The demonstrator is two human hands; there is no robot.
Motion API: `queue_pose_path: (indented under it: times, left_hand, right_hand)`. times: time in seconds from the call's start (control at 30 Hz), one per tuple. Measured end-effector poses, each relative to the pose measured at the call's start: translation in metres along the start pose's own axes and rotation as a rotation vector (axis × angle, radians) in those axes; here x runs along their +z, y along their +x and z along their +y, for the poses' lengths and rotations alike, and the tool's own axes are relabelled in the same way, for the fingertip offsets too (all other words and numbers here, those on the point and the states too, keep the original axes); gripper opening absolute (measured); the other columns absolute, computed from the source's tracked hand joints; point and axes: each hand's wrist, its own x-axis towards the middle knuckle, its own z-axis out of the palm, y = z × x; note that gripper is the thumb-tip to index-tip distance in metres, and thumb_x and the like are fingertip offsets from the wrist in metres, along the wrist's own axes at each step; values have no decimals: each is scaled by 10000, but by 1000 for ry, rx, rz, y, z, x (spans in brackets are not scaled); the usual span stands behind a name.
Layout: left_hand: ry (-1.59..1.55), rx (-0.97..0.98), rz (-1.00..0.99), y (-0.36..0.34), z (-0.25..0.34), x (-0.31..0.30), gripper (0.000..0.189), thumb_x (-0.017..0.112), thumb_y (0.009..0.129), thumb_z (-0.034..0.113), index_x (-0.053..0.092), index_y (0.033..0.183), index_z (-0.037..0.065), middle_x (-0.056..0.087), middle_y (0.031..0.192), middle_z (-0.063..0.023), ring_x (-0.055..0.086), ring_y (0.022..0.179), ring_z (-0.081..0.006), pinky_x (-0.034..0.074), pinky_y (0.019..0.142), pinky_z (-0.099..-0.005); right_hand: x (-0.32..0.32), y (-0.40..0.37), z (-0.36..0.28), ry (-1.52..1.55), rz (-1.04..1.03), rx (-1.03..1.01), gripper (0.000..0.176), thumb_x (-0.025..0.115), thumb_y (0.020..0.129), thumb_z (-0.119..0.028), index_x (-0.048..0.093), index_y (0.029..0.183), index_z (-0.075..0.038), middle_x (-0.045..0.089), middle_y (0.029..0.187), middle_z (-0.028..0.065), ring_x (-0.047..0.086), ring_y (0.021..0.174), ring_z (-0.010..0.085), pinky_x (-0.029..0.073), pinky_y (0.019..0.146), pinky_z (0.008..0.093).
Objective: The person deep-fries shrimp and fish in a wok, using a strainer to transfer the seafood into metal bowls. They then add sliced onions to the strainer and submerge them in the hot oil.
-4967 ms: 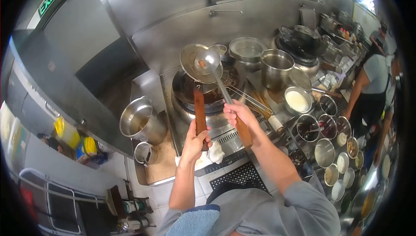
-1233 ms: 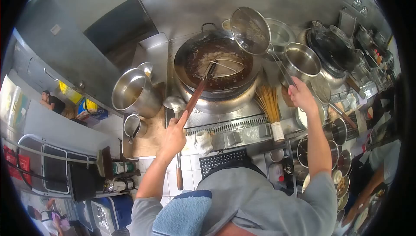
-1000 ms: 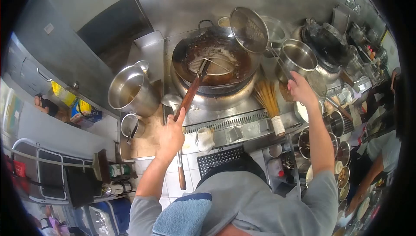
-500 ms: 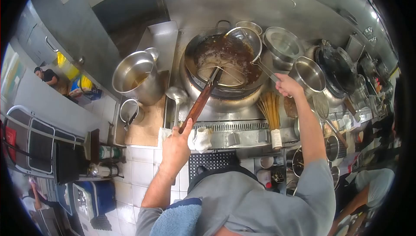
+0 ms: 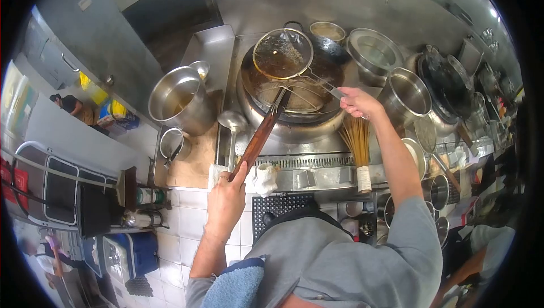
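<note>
My left hand (image 5: 226, 197) is closed around the long wooden handle of a wire strainer (image 5: 262, 135), whose wide mesh basket rests low in the wok. Dark oil (image 5: 330, 73) fills the wok (image 5: 247, 95), set in a round steel burner ring. A fine-mesh skimmer (image 5: 283, 53) is pinched by its flat handle in my right hand (image 5: 360, 103). Its round head overlaps the back left of the wok, above the oil, with small bits on the mesh. A steel ladle (image 5: 231, 121) lies just left of the wooden handle.
At left stand a tall stockpot (image 5: 178, 95) and a small pot (image 5: 171, 142). Steel pots (image 5: 407, 95) and a bamboo brush (image 5: 357, 144) sit to the right, by a second wok (image 5: 433, 90). A white cloth (image 5: 264, 179) lies at the front edge. Other people are at the sides.
The skimmer has moved left across the wok, from its right rim to above its back left, with my right hand following. My left hand keeps its hold on the strainer, nearly still.
</note>
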Motion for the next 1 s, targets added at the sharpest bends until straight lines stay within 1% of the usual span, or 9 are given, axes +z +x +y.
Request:
queue_pose_path:
  times: [0.13, 0.3, 0.33, 0.43, 0.57, 0.73, 0.8, 0.9, 1.0]
  left_hand:
    - [-14, 19, 3, 3, -4, -2, 465, 615, 840, 116, 533, 1298, 112, 584, 904, -212, 632, 700, -377, 526, 627, -456]
    - [-49, 70, -27, 8, -24, -3, 481, 622, 839, 131, 523, 1309, 99, 586, 934, -233, 631, 727, -389, 529, 654, -455]
    - [-55, 68, -46, 10, -27, -5, 485, 623, 837, 127, 521, 1311, 95, 582, 958, -240, 632, 735, -391, 529, 659, -456]
    - [-60, 92, -48, 12, -33, -10, 492, 626, 831, 109, 519, 1310, 82, 565, 1027, -259, 633, 755, -398, 530, 672, -456]
    - [-82, 138, 14, 9, -45, -13, 464, 623, 823, 72, 542, 1280, 61, 530, 1135, -274, 638, 787, -398, 535, 680, -445]
    - [-142, 194, 90, 7, -48, -13, 402, 612, 822, 49, 585, 1222, 44, 495, 1307, -243, 656, 793, -369, 545, 666, -417]
    - [-162, 213, 110, 6, -48, -10, 390, 611, 819, 43, 595, 1209, 43, 483, 1353, -221, 663, 777, -353, 548, 657, -405]
    - [-153, 173, 99, 3, -41, -12, 391, 614, 811, 46, 599, 1202, 49, 564, 1278, -176, 663, 732, -333, 548, 639, -393]
    - [-152, 145, 76, 2, -34, -16, 389, 615, 808, 49, 600, 1196, 46, 582, 1259, -162, 660, 722, -325, 546, 637, -393]
  right_hand:
    - [4, -5, 12, 144, -9, -66, 535, 471, 925, -23, 297, 1431, -22, 505, 792, 51, 349, 488, 32, 266, 357, 159]
    - [6, -66, -23, 60, 199, -129, 629, 491, 890, 0, 224, 1460, -1, 539, 789, 65, 363, 476, 35, 251, 346, 165]
    - [6, -85, -35, 28, 281, -132, 688, 554, 857, -58, 232, 1462, -10, 543, 777, 47, 349, 466, 24, 242, 334, 162]
    - [1, -136, -65, -267, 405, -123, 650, 513, 854, -42, 271, 1457, -21, 508, 741, 15, 373, 456, 46, 266, 341, 185]
    - [26, -160, -80, -865, 695, 78, 619, 448, 865, -30, 273, 1458, -22, 502, 726, 26, 439, 467, 97, 349, 360, 255]
    - [0, -82, -26, -790, 555, 228, 636, 417, 843, -4, 274, 1462, -42, 509, 731, 42, 454, 477, 115, 372, 370, 274]
    - [1, -57, -8, -609, 543, 216, 627, 432, 854, -7, 286, 1461, -64, 507, 739, 48, 465, 497, 106, 367, 371, 257]
    - [17, -34, -9, -490, 327, 225, 612, 435, 883, -13, 278, 1469, -93, 492, 747, 42, 443, 504, 90, 350, 372, 230]
    - [14, -12, 3, -334, 252, 191, 583, 430, 917, -26, 274, 1471, -117, 475, 752, 25, 396, 495, 75, 316, 366, 206]
